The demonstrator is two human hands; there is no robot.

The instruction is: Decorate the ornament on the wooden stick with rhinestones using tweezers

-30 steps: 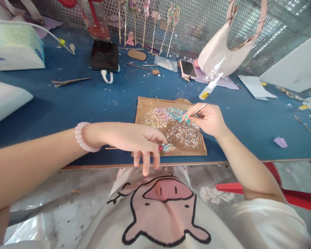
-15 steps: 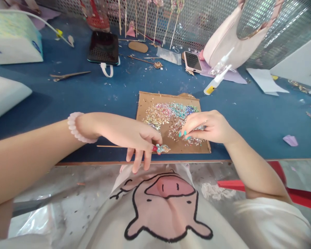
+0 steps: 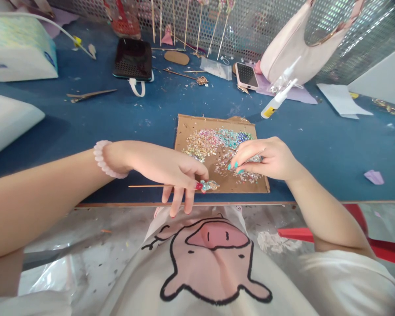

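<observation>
Between thumb and forefinger my left hand [image 3: 176,173] pinches a thin stick [image 3: 146,186] whose right end carries a rhinestone-covered piece [image 3: 210,185]. The stick lies level over the near edge of a cardboard sheet [image 3: 232,186]. Small rhinestones [image 3: 202,142] in pink, yellow, teal, blue and clear are spread across the cardboard. My right hand [image 3: 261,160], with teal nails, is over the clear ones at the right, its fingertips pressed together. Anything in that pinch is too small to make out.
A glue bottle [image 3: 278,101] is on the blue table beyond the cardboard. Farther back are a phone [image 3: 246,76], a black device [image 3: 132,60] and a white handbag [image 3: 299,44]. Scissors [image 3: 91,95] lie at the left, and a purple scrap [image 3: 374,177] at the right.
The view has shifted slightly. Both hands keep nearly the same poses, the left still pinching the stick and the right still over the clear rhinestones.
</observation>
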